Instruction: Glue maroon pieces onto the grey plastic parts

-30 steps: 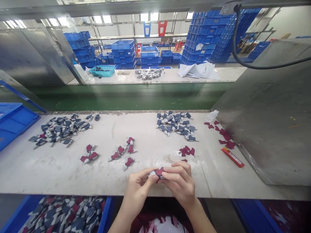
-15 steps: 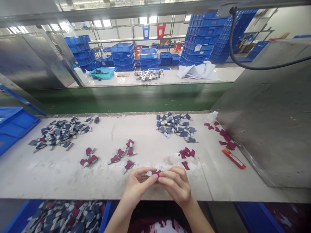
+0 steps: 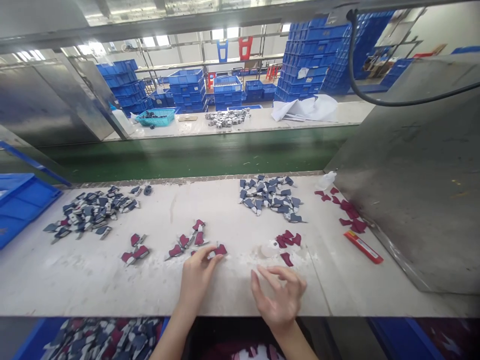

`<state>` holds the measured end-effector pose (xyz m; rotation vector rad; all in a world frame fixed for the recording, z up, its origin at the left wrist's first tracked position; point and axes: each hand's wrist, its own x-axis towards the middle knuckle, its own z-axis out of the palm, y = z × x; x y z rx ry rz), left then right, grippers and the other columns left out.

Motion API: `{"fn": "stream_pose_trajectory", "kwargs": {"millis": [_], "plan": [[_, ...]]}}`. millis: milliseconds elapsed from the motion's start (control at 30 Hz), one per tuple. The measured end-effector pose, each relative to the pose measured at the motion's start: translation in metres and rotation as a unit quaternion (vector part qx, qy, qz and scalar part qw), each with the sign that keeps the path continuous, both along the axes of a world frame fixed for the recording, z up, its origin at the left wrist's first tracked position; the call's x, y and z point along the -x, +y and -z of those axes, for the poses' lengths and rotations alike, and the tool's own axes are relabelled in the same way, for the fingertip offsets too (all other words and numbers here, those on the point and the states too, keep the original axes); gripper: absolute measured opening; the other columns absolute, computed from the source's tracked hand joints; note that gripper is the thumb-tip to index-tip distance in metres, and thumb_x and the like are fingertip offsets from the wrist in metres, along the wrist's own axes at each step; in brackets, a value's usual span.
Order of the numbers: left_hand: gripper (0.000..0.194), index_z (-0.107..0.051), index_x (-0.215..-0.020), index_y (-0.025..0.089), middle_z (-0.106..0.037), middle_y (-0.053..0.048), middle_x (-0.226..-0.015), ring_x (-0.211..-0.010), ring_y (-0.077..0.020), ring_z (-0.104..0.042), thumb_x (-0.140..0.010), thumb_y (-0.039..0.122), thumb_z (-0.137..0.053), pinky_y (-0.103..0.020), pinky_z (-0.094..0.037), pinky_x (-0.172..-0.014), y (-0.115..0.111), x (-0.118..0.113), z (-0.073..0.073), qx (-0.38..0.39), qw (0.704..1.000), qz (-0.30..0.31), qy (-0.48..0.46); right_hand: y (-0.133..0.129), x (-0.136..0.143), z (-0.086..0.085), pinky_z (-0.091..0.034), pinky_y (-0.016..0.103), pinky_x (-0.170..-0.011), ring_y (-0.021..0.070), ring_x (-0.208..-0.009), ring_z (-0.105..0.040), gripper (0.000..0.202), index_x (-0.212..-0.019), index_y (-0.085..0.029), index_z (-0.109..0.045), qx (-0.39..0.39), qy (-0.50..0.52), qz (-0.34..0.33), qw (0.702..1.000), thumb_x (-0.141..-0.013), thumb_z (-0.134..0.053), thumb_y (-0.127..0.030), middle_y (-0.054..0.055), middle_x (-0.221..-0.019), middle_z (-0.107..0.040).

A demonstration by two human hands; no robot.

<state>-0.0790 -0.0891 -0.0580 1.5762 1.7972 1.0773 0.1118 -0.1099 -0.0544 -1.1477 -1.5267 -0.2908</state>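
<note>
My left hand (image 3: pixel 198 275) pinches a small maroon-and-grey piece (image 3: pixel 220 250) between thumb and fingers, low over the table. Just left of it lie several similar maroon-and-grey pieces (image 3: pixel 183 241), one partly hidden behind the hand. My right hand (image 3: pixel 279 295) hovers over the front of the table, its fingers apart and nothing between them. Beyond that hand, a small translucent bottle (image 3: pixel 269 248) lies beside several loose maroon flat pieces (image 3: pixel 288 238). Farther left rests a small cluster of maroon-and-grey pieces (image 3: pixel 139 251).
Blue-and-grey pieces form one pile (image 3: pixel 92 212) at left and another (image 3: pixel 270 195) at centre right. A red packet (image 3: pixel 363 247) and more maroon pieces (image 3: pixel 350 210) lie near the metal panel (image 3: pixel 416 190). A blue bin (image 3: pixel 26 205) borders the left; a green belt (image 3: pixel 195 156) runs behind.
My hands have come apart. My left hand has carried the maroon-and-grey piece left and forward, while my right hand has let go of it and opened.
</note>
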Motion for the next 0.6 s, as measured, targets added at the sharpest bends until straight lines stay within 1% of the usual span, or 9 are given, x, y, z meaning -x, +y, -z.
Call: {"fn": "stream_pose_trajectory", "kwargs": {"millis": [67, 100, 200, 267, 300, 367, 433, 500, 600], "plan": [[0.022, -0.074, -0.094, 0.022, -0.077, -0.007, -0.098, -0.088, -0.0263, -0.073, -0.088, 0.041, -0.064, -0.038, -0.058, -0.077, 0.003, 0.008, -0.001, -0.057, 0.994, 0.005, 0.095, -0.001, -0.009, 0.005, -0.045, 0.035, -0.072, 0.0223, -0.092, -0.055, 0.012, -0.097, -0.021, -0.073, 0.041, 0.002, 0.058, 0.997, -0.085, -0.072, -0.018, 0.009, -0.102, -0.054], [0.023, -0.073, -0.096, 0.022, -0.076, -0.008, -0.102, -0.092, -0.0269, -0.073, -0.09, 0.041, -0.062, -0.039, -0.058, -0.079, 0.007, 0.011, -0.003, -0.083, 0.988, 0.003, 0.132, 0.0, -0.013, 0.008, -0.046, 0.039, -0.075, 0.0267, -0.1, -0.054, 0.011, -0.097, -0.022, -0.075, 0.074, -0.001, 0.068, 0.995, -0.087, -0.071, -0.022, 0.012, -0.112, -0.052], [0.023, -0.071, -0.103, 0.021, -0.074, -0.009, -0.106, -0.094, -0.0264, -0.072, -0.091, 0.039, -0.062, -0.039, -0.058, -0.082, 0.026, 0.015, -0.02, -0.139, 0.97, 0.009, 0.201, 0.005, -0.019, 0.015, -0.046, 0.056, -0.089, 0.0405, -0.126, -0.038, 0.015, -0.096, -0.026, -0.078, 0.173, -0.008, 0.028, 0.985, -0.09, -0.066, -0.032, 0.013, -0.136, -0.043], [0.021, -0.069, -0.107, 0.021, -0.074, -0.008, -0.106, -0.095, -0.0248, -0.071, -0.091, 0.034, -0.064, -0.037, -0.058, -0.083, 0.048, 0.011, -0.036, -0.16, 0.961, 0.046, 0.22, 0.009, -0.018, 0.019, -0.045, 0.062, -0.093, 0.0428, -0.132, -0.03, 0.02, -0.105, -0.027, -0.076, 0.207, -0.022, -0.004, 0.978, -0.09, -0.064, -0.034, 0.013, -0.138, -0.043], [0.021, -0.068, -0.109, 0.021, -0.073, -0.008, -0.108, -0.098, -0.0245, -0.07, -0.091, 0.03, -0.065, -0.037, -0.057, -0.085, 0.062, 0.006, -0.043, -0.164, 0.956, 0.076, 0.232, 0.011, -0.017, 0.021, -0.046, 0.062, -0.093, 0.0425, -0.132, -0.031, 0.025, -0.112, -0.025, -0.073, 0.209, -0.029, -0.011, 0.978, -0.09, -0.064, -0.034, 0.014, -0.136, -0.045], [0.022, -0.068, -0.111, 0.022, -0.07, -0.009, -0.117, -0.112, -0.0271, -0.063, -0.089, 0.022, -0.067, -0.042, -0.052, -0.097, 0.092, -0.008, -0.054, -0.159, 0.937, 0.134, 0.279, 0.012, -0.016, 0.025, -0.051, 0.058, -0.089, 0.04, -0.127, -0.039, 0.034, -0.123, -0.023, -0.067, 0.191, -0.038, -0.013, 0.981, -0.09, -0.064, -0.032, 0.016, -0.129, -0.049], [0.027, -0.067, -0.112, 0.02, -0.062, -0.012, -0.131, -0.126, -0.0315, -0.053, -0.085, 0.019, -0.071, -0.048, -0.043, -0.107, 0.122, -0.026, -0.056, -0.122, 0.915, 0.181, 0.34, 0.012, -0.017, 0.026, -0.054, 0.054, -0.083, 0.0355, -0.116, -0.048, 0.037, -0.126, -0.024, -0.063, 0.155, -0.027, -0.006, 0.987, -0.09, -0.064, -0.027, 0.016, -0.117, -0.053], [0.032, -0.067, -0.113, 0.019, -0.062, -0.013, -0.128, -0.123, -0.031, -0.054, -0.082, 0.017, -0.075, -0.046, -0.044, -0.105, 0.147, -0.045, -0.049, -0.08, 0.897, 0.221, 0.373, 0.011, -0.02, 0.025, -0.055, 0.051, -0.08, 0.031, -0.105, -0.055, 0.04, -0.128, -0.024, -0.059, 0.108, -0.006, -0.02, 0.994, -0.089, -0.065, -0.019, 0.013, -0.107, -0.058], [0.036, -0.066, -0.114, 0.019, -0.065, -0.01, -0.11, -0.106, -0.0273, -0.061, -0.08, 0.016, -0.077, -0.039, -0.051, -0.091, 0.172, -0.067, -0.033, -0.058, 0.885, 0.252, 0.386, 0.007, -0.024, 0.02, -0.057, 0.044, -0.075, 0.0246, -0.092, -0.061, 0.05, -0.128, -0.024, -0.055, 0.042, 0.04, -0.092, 0.994, -0.084, -0.068, -0.006, 0.009, -0.097, -0.066]]}}
